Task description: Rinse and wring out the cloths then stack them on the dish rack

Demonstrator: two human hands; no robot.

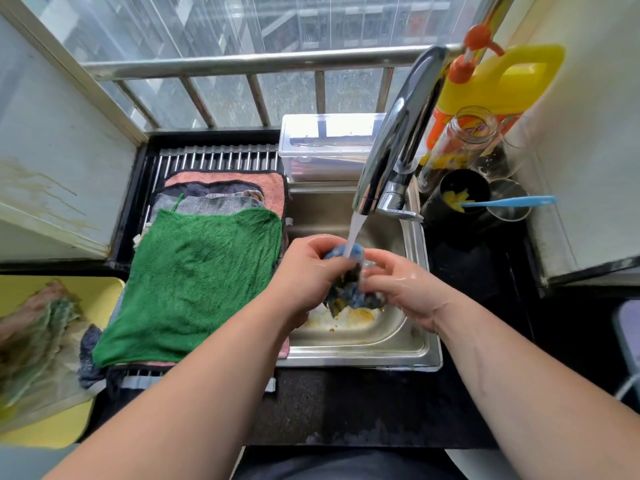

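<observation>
The blue cloth, a bunched wad of wet terry darkened with stains, sits over the basin directly under the stream of tap water, so the flow lands on its upper fold. The left hand grips it from one side with fingers curled over the top. The right hand closes round the other side, thumb and fingers wrapped into the fabric. Held between both like this, the wad can be kneaded and turned so water runs through it, which suggests the rinsing step rather than the wringing.

Below it, the stainless steel sink catches the runoff, and orange-brown residue lies on its floor. The curved chrome faucet arches in from the back right.

Just left of the sink, the green terry cloth lies spread flat on top of a pile that includes a grey cloth and a salmon-pink cloth, all resting on the black-framed dish rack with metal bars. Laid flat and close by, they can drain and take the next cloth with a short reach.

Farther left, a yellow tray holds crumpled soiled cloths, probably waiting their turn. A clear plastic lidded box stands behind the sink, and a yellow detergent jug stands at the back right.
</observation>
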